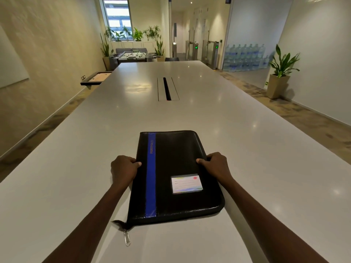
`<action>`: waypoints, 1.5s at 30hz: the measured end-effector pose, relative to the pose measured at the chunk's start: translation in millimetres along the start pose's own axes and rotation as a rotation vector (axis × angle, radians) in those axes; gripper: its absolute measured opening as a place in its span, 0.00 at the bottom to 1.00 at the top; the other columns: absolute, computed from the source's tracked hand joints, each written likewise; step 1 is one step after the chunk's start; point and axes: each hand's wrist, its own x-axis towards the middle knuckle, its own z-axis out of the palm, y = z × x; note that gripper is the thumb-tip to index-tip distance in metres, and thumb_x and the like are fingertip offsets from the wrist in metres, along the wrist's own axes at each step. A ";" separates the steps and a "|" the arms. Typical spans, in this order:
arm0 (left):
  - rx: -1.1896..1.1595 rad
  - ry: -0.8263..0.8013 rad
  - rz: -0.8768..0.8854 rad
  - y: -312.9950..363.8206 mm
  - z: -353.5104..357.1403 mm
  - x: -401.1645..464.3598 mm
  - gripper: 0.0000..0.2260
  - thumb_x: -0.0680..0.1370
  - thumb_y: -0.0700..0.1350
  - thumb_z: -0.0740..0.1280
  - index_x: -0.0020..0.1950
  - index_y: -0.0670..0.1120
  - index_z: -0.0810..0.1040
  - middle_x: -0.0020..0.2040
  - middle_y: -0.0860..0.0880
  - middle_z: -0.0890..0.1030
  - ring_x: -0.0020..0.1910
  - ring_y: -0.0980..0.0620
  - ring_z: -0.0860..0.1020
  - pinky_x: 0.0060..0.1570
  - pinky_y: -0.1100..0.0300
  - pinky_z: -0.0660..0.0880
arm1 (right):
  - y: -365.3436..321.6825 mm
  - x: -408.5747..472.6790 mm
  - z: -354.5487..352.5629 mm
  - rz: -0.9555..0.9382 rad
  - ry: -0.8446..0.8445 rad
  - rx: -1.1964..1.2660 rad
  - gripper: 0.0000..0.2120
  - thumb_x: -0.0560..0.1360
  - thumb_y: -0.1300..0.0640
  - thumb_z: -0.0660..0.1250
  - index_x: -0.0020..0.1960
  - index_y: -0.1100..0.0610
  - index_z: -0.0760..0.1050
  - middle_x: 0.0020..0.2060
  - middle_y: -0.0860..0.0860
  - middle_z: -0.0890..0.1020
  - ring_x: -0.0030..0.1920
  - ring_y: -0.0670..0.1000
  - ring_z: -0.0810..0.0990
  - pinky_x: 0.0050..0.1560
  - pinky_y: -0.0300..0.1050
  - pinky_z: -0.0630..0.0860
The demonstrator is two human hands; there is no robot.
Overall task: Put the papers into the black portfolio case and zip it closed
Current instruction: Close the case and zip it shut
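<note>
Your left hand (pixel 124 168) grips the black portfolio case (pixel 174 179) at its 9 o'clock edge, your right hand (pixel 216 164) at 3 o'clock. The case lies closed on the white table (pixel 266 149); its contents are hidden. The zipper pull (pixel 126 238) hangs at 7 o'clock.

Bright, even indoor light. Daylight pouring through the far window (pixel 117 16), blown out white. Ceiling-lamp glare dotted across the glossy surface (pixel 266 130). Soft shadows only. Wide-angle bending at the edges; slightly soft detail far back.
</note>
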 end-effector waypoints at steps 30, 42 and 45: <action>-0.149 -0.335 0.006 -45.8 -65.9 -63.6 0.09 0.73 0.53 0.73 0.37 0.50 0.86 0.32 0.51 0.84 0.33 0.53 0.81 0.38 0.60 0.74 | -83.6 -120.8 24.6 -0.544 0.194 -0.042 0.04 0.76 0.54 0.68 0.47 0.54 0.77 0.44 0.47 0.77 0.44 0.44 0.75 0.46 0.36 0.74; -0.019 -0.539 0.250 -71.9 -107.4 -105.1 0.03 0.71 0.51 0.75 0.42 0.58 0.86 0.40 0.62 0.85 0.43 0.64 0.81 0.40 0.72 0.72 | -97.6 -216.8 90.0 -0.617 -0.126 -0.138 0.16 0.72 0.38 0.66 0.43 0.50 0.80 0.36 0.46 0.81 0.35 0.44 0.77 0.40 0.44 0.78; 0.014 -0.578 0.318 -75.1 -107.9 -110.4 0.11 0.68 0.45 0.78 0.46 0.58 0.85 0.41 0.60 0.85 0.44 0.62 0.82 0.44 0.72 0.75 | -97.2 -227.7 100.9 -0.583 -0.152 -0.160 0.17 0.73 0.37 0.65 0.45 0.50 0.81 0.41 0.46 0.81 0.39 0.45 0.78 0.42 0.45 0.78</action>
